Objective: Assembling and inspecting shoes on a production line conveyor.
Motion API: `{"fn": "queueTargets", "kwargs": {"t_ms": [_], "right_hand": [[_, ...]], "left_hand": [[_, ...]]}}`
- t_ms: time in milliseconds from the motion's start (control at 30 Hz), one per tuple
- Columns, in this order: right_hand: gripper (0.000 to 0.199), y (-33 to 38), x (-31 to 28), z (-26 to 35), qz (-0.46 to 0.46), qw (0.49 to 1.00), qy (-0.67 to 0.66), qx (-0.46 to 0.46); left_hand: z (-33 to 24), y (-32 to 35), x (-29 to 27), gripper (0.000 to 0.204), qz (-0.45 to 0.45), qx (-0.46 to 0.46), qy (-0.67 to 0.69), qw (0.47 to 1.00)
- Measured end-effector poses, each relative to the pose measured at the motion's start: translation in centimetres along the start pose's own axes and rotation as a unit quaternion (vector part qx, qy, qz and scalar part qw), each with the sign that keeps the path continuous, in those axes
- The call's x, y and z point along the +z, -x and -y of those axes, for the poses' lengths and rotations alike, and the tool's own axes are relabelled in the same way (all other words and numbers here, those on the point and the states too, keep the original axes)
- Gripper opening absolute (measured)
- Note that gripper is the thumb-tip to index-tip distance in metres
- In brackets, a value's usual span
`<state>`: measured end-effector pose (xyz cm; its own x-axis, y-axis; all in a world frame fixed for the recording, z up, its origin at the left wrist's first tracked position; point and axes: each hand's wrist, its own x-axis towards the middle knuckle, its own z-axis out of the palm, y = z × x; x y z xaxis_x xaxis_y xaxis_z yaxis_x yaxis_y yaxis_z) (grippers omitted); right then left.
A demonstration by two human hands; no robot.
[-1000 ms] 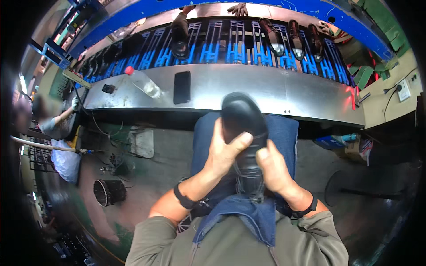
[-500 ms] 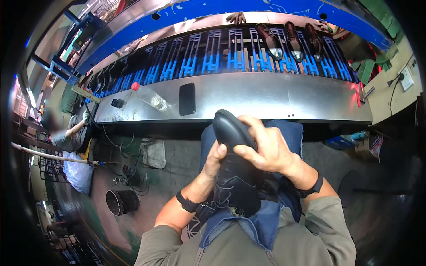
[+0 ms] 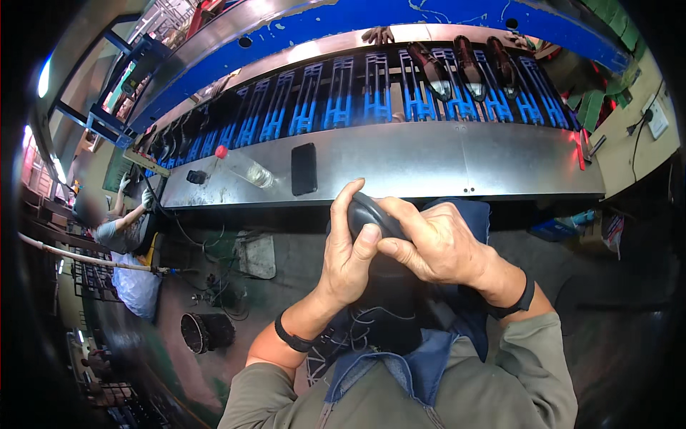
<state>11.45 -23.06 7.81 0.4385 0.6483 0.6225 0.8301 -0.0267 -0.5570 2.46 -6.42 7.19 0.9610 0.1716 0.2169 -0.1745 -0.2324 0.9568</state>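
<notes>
A black lace-up shoe (image 3: 389, 293) is held over my lap, its toe pointing away from me toward the bench. My left hand (image 3: 346, 250) grips the toe end from the left, thumb on the upper and index finger around the sole edge. From the right, my right hand (image 3: 436, 243) closes on the same toe, its thumb beside the left thumb. Loose laces (image 3: 363, 322) hang at the shoe's near left. The heel end is dark and partly hidden against the blue apron (image 3: 386, 372) on my lap.
Ahead lies a metal bench (image 3: 400, 161) with a black phone (image 3: 304, 169), a clear bottle (image 3: 250, 170) and a small black object (image 3: 196, 176). Beyond runs a rack (image 3: 307, 100) with blue supports and several dark shoes (image 3: 468, 68). A black bucket (image 3: 207, 332) stands at left; a co-worker (image 3: 118, 222) sits beyond.
My left hand has moved up the shoe and now wraps the toe. The toe is tilted differently and more covered by my fingers. The co-worker's second hand has come into view.
</notes>
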Motion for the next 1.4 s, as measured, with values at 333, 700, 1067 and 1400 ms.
{"fn": "queueTargets", "kwargs": {"t_ms": [333,700,1067,1400], "right_hand": [[0.027,0.0,1.5,-1.8,-0.068,0.974,-0.213,-0.028],[0.066,2.6,0.0,-0.8,0.172,0.959,-0.196,0.110],[0.063,5.7,2.8,1.8,0.103,0.983,0.037,0.150],[0.063,14.4,3.9,1.7,0.047,0.991,0.100,0.072]], "left_hand": [[-0.1,0.4,0.6,0.067,0.019,-0.006,0.090,0.996],[2.4,0.7,0.6,0.071,-0.021,-0.055,0.135,0.989],[9.4,1.4,0.2,0.081,-0.083,-0.227,0.197,0.950],[11.6,0.0,3.7,0.044,-0.062,-0.348,0.255,0.900]]}}
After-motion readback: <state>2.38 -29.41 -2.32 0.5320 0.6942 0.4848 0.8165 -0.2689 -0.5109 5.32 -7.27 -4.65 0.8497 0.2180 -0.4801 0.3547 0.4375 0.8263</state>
